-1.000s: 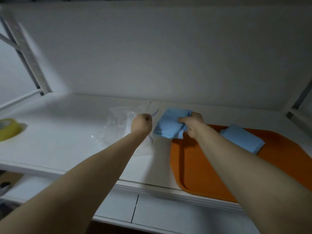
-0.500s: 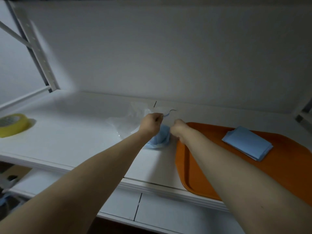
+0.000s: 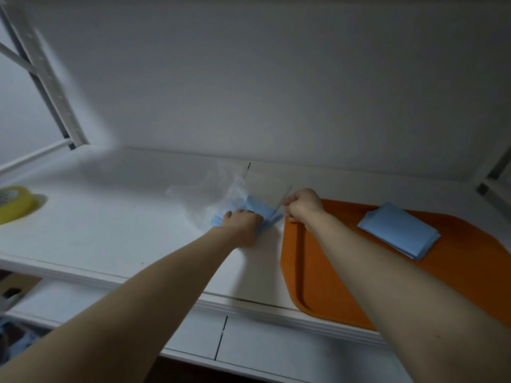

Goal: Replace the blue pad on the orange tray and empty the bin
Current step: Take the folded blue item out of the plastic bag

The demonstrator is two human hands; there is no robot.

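Observation:
An orange tray (image 3: 326,277) lies on the white shelf at the right, with one folded blue pad (image 3: 398,233) on its far part. Left of the tray, a stack of blue pads (image 3: 258,210) sits partly inside a clear plastic bag (image 3: 207,194). My left hand (image 3: 243,225) lies over the near end of that stack with its fingers curled on it. My right hand (image 3: 302,207) pinches the thin open edge of the bag just above the tray's left rim. No bin is in view.
A roll of yellow tape (image 3: 13,207) stands at the far left of the white shelf (image 3: 110,230). White metal rack posts rise at the left (image 3: 47,78) and right (image 3: 497,167) ends. A lower shelf shows below the front edge.
The blue stack went into the bag's mouth. My left hand dropped from the bag's edge onto the stack, and my right hand left the stack and took the bag's edge.

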